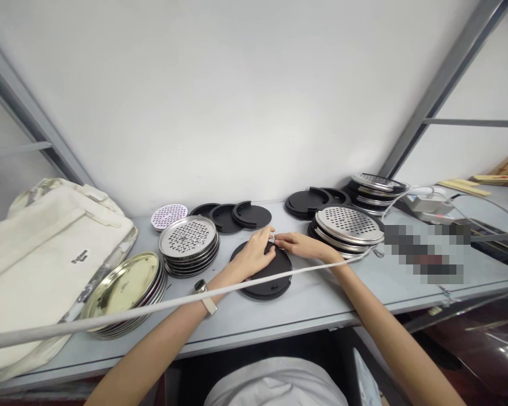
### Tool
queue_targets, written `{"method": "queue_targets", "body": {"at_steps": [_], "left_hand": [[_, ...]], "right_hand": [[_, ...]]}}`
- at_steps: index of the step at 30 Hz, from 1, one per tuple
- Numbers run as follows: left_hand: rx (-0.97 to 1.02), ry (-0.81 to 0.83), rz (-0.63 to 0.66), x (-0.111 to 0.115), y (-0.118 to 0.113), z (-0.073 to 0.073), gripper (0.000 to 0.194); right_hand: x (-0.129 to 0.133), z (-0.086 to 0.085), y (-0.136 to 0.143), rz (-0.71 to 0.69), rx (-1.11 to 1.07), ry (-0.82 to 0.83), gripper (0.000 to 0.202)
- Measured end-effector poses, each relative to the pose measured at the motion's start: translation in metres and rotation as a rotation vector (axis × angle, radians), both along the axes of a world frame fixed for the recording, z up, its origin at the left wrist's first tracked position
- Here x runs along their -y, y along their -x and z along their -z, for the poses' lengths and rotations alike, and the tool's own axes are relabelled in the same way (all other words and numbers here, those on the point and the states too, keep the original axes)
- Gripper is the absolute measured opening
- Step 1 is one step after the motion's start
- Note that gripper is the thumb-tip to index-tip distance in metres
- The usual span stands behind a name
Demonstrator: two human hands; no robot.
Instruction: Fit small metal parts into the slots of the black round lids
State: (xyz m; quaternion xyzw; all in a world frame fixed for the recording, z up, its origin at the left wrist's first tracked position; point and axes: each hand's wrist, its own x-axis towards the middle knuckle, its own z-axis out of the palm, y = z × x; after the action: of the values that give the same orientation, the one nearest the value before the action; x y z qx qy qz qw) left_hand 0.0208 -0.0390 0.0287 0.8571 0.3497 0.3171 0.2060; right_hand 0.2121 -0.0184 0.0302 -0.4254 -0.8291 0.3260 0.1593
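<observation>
"Black disc (278,263)?"
"On table (313,301), under left hand (254,254), right hand (298,245) at rim."
"Gripping?"
"Can't tell for either, too small."
"In the way?"
"White cord (152,309) across front; holey metal plates (188,237) both sides."

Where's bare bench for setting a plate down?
Bare bench lies between the black disc and right forearm; a narrower patch separates the gold-coloured plates from the left forearm. Crowded along the wall: black lids and perforated plates.
</observation>
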Motion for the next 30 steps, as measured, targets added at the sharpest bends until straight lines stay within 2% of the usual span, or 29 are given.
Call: {"method": "queue_targets", "body": {"at_steps": [6,16,30], "left_hand": [[0.006,0.003,0.012,0.0001,0.0,-0.0008,0.038],[0.011,-0.023,0.034,-0.0005,-0.0001,-0.004,0.025],[0.037,-0.027,0.045,-0.0037,0.0001,0.0002,0.025]], "right_hand": [[-0.0002,0.0,-0.001,-0.007,0.011,-0.004,0.046],[0.0025,-0.005,0.0008,-0.009,0.044,-0.028,0.044],[0.0025,-0.0041,0.0,0.01,0.053,-0.098,0.037]]}}
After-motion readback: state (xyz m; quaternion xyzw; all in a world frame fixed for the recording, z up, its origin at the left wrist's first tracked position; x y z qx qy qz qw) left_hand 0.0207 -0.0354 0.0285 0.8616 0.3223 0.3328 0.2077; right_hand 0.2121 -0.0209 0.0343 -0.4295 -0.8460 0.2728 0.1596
